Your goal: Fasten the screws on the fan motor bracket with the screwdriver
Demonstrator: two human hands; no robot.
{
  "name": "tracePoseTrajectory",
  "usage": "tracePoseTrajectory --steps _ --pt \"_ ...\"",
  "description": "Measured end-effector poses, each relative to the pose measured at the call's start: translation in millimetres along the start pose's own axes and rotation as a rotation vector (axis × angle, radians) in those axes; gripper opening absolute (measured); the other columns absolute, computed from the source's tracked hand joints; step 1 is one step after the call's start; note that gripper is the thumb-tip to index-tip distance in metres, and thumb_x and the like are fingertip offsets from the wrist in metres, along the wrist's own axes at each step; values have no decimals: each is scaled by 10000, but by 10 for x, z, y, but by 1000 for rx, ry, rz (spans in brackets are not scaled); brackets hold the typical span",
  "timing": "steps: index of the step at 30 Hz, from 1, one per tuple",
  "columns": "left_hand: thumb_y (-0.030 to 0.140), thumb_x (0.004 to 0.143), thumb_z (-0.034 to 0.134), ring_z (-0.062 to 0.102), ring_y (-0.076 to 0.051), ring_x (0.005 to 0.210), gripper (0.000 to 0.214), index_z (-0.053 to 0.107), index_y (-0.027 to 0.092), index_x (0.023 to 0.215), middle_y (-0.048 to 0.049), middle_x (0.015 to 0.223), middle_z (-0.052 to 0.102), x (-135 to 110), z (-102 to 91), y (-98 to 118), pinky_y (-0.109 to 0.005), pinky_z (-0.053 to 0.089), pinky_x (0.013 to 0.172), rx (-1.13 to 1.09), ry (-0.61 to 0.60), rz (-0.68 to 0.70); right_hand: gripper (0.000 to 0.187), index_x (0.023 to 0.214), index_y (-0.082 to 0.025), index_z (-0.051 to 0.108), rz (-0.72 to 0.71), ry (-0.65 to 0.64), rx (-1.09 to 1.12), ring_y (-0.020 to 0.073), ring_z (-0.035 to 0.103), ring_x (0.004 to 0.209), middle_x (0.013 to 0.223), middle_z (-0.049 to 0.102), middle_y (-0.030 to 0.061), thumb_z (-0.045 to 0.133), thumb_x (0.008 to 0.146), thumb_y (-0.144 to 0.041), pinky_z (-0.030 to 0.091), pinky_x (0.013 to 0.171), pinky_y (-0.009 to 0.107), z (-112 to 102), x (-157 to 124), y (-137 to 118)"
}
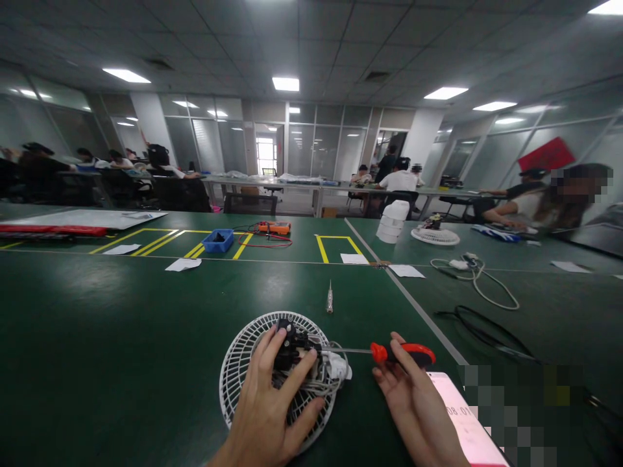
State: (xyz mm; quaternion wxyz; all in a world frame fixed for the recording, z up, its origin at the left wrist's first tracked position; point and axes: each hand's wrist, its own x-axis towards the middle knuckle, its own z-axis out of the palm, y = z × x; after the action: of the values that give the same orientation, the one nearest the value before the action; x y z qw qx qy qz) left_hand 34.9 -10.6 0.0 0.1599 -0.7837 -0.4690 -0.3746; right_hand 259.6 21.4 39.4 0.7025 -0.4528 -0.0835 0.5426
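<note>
A white round fan grille (pixel 233 350) lies on the green table, with a black fan motor (pixel 287 327) and grey wires on top of it. From above, my left hand (pixel 275 402) holds the motor, its fingers spread around the dark housing and the thumb over the grille. My right hand (pixel 413 395) has its fingers closed around the red and black handle of a screwdriver (pixel 406 353). The metal shaft lies almost level and points left into the motor; its tip is hidden near my left index finger. A white plastic part (pixel 338 366) sits at the grille's right edge.
Beyond the grille lies a small clear-handled screwdriver (pixel 329 301). A lit phone (pixel 460 415) is beside my right hand. Farther off are a blue bin (pixel 218 241), an orange multimeter (pixel 275 227), cables (pixel 479 279), and another fan grille (pixel 435 236). People sit at other tables.
</note>
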Motion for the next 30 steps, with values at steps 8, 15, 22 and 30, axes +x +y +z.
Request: tracePoseTrajectory --steps 8,15,22,30 --pt "354 909 649 338 -407 1473 527 557 297 1424 -157 1639 200 -8 3 -10 -641 528 1041 0 8 1 613 1065 -169 685 10 -16 65 193 714 889 952 746 29 878 488 -93 611 757 262 -11 11 -38" --pt "349 911 644 353 -414 1467 516 564 287 1417 -161 1640 203 -9 4 4 -638 537 1030 8 11 -1 398 911 -211 672 30 -23 41 182 697 772 812 721 18 916 605 -285 602 675 275 -22 27 -11" --pt "329 908 645 356 -400 1467 506 569 285 1406 -158 1630 224 -4 26 -11 -628 535 1039 -5 36 0 491 904 -213 688 -21 -62 18 159 692 756 882 720 -17 983 512 -249 582 644 258 -28 1 2" --pt "309 909 647 342 -396 1472 498 573 272 1400 -159 1636 210 -12 26 -11 -622 524 1056 -6 46 1 506 863 -178 723 -10 -83 91 204 705 912 918 745 22 970 421 -159 612 825 321 -32 -30 -38"
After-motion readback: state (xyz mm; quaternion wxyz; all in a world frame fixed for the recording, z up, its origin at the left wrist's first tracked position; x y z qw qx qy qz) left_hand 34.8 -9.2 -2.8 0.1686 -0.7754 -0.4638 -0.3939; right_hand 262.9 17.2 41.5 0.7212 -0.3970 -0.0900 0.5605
